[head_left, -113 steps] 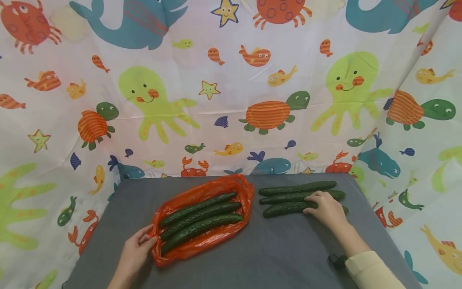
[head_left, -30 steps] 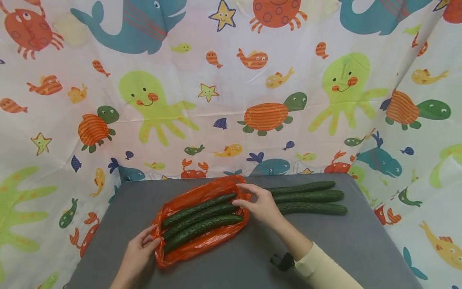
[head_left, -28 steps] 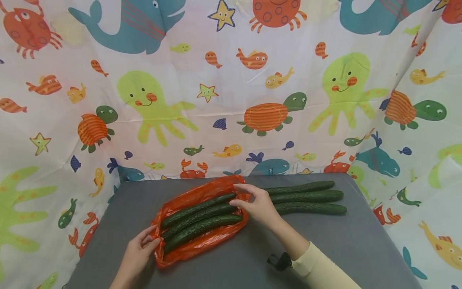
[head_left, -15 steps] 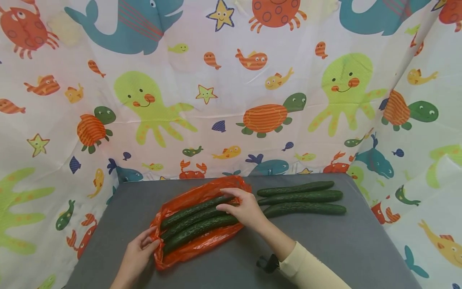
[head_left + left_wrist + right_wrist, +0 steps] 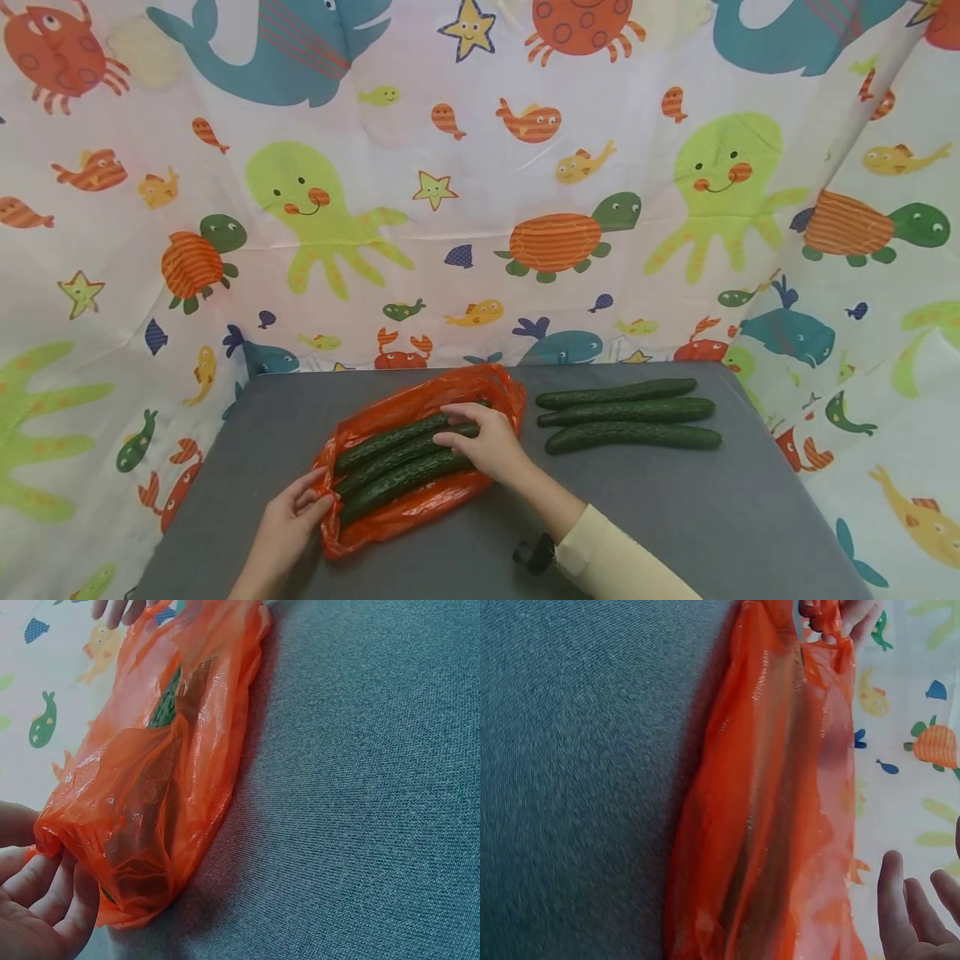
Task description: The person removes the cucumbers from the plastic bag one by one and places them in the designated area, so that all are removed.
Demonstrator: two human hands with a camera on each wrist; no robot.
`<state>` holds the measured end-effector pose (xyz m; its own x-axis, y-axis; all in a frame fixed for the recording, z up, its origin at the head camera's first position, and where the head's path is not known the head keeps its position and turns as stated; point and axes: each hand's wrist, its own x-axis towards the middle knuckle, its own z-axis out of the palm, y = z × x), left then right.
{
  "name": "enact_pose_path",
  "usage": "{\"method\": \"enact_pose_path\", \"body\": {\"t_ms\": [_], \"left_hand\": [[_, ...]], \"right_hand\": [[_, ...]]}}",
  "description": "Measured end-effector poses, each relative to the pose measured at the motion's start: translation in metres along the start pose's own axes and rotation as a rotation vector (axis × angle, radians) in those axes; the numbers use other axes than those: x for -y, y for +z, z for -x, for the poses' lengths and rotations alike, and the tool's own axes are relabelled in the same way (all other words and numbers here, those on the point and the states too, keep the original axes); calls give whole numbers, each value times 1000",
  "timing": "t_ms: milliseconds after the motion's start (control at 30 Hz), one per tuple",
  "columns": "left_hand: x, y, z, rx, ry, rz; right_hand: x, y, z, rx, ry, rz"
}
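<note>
Three dark green cucumbers (image 5: 408, 482) lie side by side in the mouth of an orange plastic bag (image 5: 435, 390). My left hand (image 5: 288, 521) pinches the near left end of that bag between thumb and fingers; the left wrist view shows the thin film bunched in the left fingers (image 5: 52, 889). Over the right part of the bagged cucumbers is my right hand (image 5: 491, 442), its thumb and fingers spread apart with nothing between them. In the right wrist view the right hand's fingers (image 5: 892, 900) look extended and clear of the bag.
Another three cucumbers (image 5: 633, 437) lie in a row on the grey table (image 5: 675, 517), right of the bag. A black device (image 5: 534, 554) sits at the right wrist by the sleeve. A curtain (image 5: 465, 275) with sea animals stands behind the table.
My right hand has left the row of cucumbers on the right and moved left, over those in the bag. The left hand keeps its hold on the bag's left end.
</note>
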<state>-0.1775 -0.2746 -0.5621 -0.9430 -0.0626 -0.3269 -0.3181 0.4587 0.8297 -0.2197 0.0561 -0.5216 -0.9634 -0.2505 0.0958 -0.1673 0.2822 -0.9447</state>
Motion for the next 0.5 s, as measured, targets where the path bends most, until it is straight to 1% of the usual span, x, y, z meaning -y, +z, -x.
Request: {"method": "enact_pose_path", "body": {"t_ms": [133, 267, 500], "left_hand": [[2, 0, 0, -5, 0, 0], [3, 0, 0, -6, 5, -6], [4, -1, 0, -8, 5, -6]], "right_hand": [[-8, 7, -3, -9, -24, 50], [-15, 13, -3, 11, -25, 81], [-23, 19, -1, 58, -14, 68]]}}
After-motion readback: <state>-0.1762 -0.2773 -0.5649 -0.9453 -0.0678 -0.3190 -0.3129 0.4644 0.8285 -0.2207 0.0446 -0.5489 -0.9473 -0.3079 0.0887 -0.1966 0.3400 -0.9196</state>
